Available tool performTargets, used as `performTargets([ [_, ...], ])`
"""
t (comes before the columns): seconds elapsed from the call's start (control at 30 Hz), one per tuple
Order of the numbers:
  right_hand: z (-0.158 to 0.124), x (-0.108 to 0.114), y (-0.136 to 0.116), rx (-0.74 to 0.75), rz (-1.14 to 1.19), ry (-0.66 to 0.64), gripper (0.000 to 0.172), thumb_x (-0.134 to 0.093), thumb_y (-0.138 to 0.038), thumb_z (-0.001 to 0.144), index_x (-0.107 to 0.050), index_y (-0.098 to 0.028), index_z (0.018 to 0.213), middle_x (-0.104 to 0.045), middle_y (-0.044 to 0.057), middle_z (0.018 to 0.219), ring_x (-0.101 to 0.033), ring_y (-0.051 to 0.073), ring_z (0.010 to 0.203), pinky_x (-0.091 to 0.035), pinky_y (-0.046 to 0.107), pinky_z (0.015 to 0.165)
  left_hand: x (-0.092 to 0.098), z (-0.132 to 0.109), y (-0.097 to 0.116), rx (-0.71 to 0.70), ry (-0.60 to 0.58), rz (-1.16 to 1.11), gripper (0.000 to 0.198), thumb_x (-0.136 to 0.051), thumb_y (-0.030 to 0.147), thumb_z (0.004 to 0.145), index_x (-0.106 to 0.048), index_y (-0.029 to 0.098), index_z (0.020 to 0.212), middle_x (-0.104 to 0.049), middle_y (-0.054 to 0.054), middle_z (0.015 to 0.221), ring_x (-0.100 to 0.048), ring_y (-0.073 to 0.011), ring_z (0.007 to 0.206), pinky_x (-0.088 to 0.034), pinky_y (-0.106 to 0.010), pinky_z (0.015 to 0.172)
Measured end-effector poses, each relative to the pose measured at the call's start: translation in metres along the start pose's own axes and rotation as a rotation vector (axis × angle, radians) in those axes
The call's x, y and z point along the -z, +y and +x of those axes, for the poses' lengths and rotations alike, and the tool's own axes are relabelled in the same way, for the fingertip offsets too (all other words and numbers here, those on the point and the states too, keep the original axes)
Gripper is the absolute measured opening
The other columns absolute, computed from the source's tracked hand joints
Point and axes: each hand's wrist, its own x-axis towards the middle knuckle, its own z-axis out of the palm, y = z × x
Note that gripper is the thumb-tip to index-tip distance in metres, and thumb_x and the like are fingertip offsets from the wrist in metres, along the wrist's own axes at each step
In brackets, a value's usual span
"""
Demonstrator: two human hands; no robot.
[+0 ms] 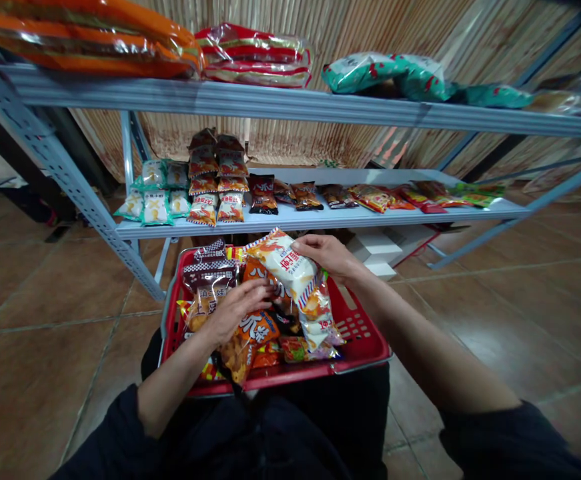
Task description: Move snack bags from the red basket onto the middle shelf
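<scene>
A red plastic basket [365, 333] full of snack bags rests at my lap. My right hand [326, 255] pinches a white and orange snack bag [290, 263] by its side, above the basket's right half. Another white and orange bag [317, 320] lies just below it. My left hand [243, 307] lies over the bags with its fingers stretched out, touching or just above an orange snack bag [257, 327]. Brown checked bags [210, 277] stand at the basket's left. The bags overlap, so the lower ones are partly hidden.
Beyond the basket stands a blue-grey metal rack with a lower shelf [290, 219] bearing rows of snack bags [217, 177]. The upper shelf [270, 97] holds large orange, red and green packs. White boxes [377, 247] sit underneath, on the tiled floor [510, 307].
</scene>
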Motion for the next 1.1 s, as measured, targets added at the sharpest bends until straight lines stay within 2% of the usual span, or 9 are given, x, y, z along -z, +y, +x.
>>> performTargets([
  [0.1, 0.016, -0.019, -0.001, 0.070, 0.026, 0.080, 0.034, -0.067, -0.048, 0.059, -0.059, -0.015, 0.067, -0.060, -0.001, 0.062, -0.049, 0.009, 0.052, -0.039, 0.022, 0.051, -0.006, 0.001, 0.002, 0.032, -0.010, -0.010, 0.040, -0.066, 0.028, 0.072, -0.060, 0.015, 0.109, -0.058, -0.014, 0.117, -0.052, -0.0269, 0.110, -0.039, -0.040, 0.093],
  [0.2, 0.028, -0.038, 0.001, 0.166, -0.053, 0.119, 0.029, -0.065, -0.043, 0.063, -0.058, -0.015, 0.067, -0.060, -0.001, 0.063, -0.051, 0.009, 0.054, -0.039, 0.022, 0.052, -0.013, 0.004, 0.003, 0.001, 0.028, -0.068, 0.043, -0.069, 0.026, 0.069, -0.060, 0.017, 0.110, -0.059, -0.011, 0.117, -0.051, -0.0255, 0.112, -0.037, -0.037, 0.097],
  [0.27, 0.034, -0.049, 0.005, 0.192, -0.115, 0.104, 0.025, -0.064, -0.038, 0.065, -0.059, -0.015, 0.072, -0.061, 0.000, 0.065, -0.052, 0.010, 0.057, -0.041, 0.022, 0.054, -0.016, 0.008, 0.000, -0.023, 0.099, -0.128, 0.043, -0.069, 0.027, 0.069, -0.060, 0.017, 0.110, -0.062, -0.009, 0.113, -0.053, -0.0242, 0.109, -0.037, -0.036, 0.097],
  [0.37, 0.038, -0.059, 0.010, 0.174, -0.062, 0.003, 0.022, -0.062, -0.035, 0.069, -0.060, -0.016, 0.081, -0.063, 0.000, 0.071, -0.056, 0.011, 0.063, -0.045, 0.024, 0.061, -0.017, 0.017, -0.006, -0.037, 0.262, -0.224, 0.038, -0.068, 0.024, 0.070, -0.060, 0.015, 0.107, -0.066, -0.009, 0.103, -0.059, -0.0224, 0.099, -0.041, -0.037, 0.093],
  [0.53, 0.030, -0.044, 0.014, 0.046, -0.047, -0.159, 0.025, -0.062, -0.035, 0.072, -0.060, -0.020, 0.093, -0.066, 0.002, 0.088, -0.060, 0.015, 0.082, -0.047, 0.031, 0.078, -0.006, 0.028, -0.011, -0.012, 0.404, -0.369, 0.035, -0.063, 0.012, 0.071, -0.059, 0.014, 0.105, -0.068, -0.008, 0.093, -0.064, -0.0196, 0.081, -0.048, -0.038, 0.084],
  [0.67, 0.012, -0.025, 0.017, -0.096, 0.000, -0.429, 0.029, -0.061, -0.043, 0.073, -0.062, -0.021, 0.092, -0.067, 0.002, 0.092, -0.062, 0.017, 0.084, -0.048, 0.033, 0.078, -0.001, 0.030, -0.005, -0.039, 0.441, -0.439, 0.036, -0.059, 0.007, 0.073, -0.057, 0.015, 0.108, -0.069, -0.007, 0.090, -0.064, -0.0179, 0.078, -0.050, -0.036, 0.080],
  [0.77, 0.000, -0.017, 0.020, -0.132, 0.061, -0.570, 0.037, -0.062, -0.042, 0.072, -0.059, -0.022, 0.103, -0.066, 0.002, 0.099, -0.062, 0.018, 0.086, -0.048, 0.034, 0.079, -0.001, 0.031, -0.002, -0.100, 0.453, -0.475, 0.036, -0.058, 0.006, 0.074, -0.056, 0.017, 0.109, -0.068, -0.007, 0.094, -0.064, -0.0170, 0.080, -0.049, -0.034, 0.081],
  [1.0, -0.008, -0.011, 0.022, -0.120, 0.053, -0.602, 0.060, -0.070, -0.033, 0.065, -0.047, -0.023, 0.120, -0.061, 0.005, 0.113, -0.059, 0.018, 0.096, -0.047, 0.034, 0.083, 0.000, 0.033, 0.001, -0.172, 0.540, -0.519, 0.034, -0.057, 0.006, 0.075, -0.056, 0.017, 0.108, -0.068, -0.007, 0.097, -0.064, -0.0171, 0.083, -0.048, -0.034, 0.084],
  [1.1, -0.008, -0.011, 0.022, -0.112, 0.018, -0.605, 0.056, -0.070, -0.034, 0.064, -0.051, -0.021, 0.116, -0.064, 0.004, 0.105, -0.061, 0.017, 0.089, -0.048, 0.032, 0.079, -0.002, 0.030, 0.005, -0.159, 0.551, -0.533, 0.033, -0.055, 0.005, 0.076, -0.057, 0.017, 0.107, -0.068, -0.006, 0.097, -0.064, -0.0160, 0.082, -0.048, -0.033, 0.084],
])
